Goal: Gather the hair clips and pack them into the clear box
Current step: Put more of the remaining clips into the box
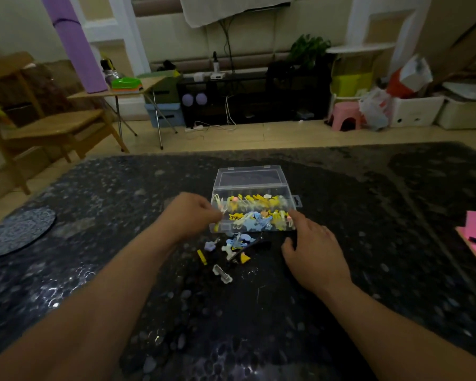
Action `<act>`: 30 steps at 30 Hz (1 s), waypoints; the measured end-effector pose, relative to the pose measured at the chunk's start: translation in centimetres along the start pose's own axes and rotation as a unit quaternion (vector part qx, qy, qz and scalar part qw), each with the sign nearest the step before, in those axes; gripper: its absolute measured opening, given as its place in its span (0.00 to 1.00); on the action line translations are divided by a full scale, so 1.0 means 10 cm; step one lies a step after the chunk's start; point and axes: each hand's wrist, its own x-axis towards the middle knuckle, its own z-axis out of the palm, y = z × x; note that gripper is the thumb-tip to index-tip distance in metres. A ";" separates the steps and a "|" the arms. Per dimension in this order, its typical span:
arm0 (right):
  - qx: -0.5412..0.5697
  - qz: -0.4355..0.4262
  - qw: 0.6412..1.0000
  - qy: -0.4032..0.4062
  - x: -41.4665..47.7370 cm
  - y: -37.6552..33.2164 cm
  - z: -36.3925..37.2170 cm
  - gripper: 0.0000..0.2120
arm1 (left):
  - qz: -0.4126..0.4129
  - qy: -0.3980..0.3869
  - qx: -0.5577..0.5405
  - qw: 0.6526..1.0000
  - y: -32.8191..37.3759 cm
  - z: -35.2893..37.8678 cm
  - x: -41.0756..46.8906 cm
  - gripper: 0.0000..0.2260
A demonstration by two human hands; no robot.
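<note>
Head view: a person's left hand [193, 213] reaches the left wall of the box [250, 177], which sits lid-open on the dark surface [121, 215]. The grip is drawn in, fingers curled; whether they pinch a clip cannot be told. The right hand [311, 251] rests at the box's right front corner, grip loose and holding nothing, forefinger touching the wall. Yellow and blue clips [254, 213] fill the box; loose clips [231, 251] lie just in front of it.

no legible text, labels or numbers anywhere
</note>
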 end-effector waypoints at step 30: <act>0.016 0.008 1.000 0.004 -0.02 0.01 -0.01 0.30 | 0.049 0.087 0.071 0.993 -0.17 0.28 0.25 0.10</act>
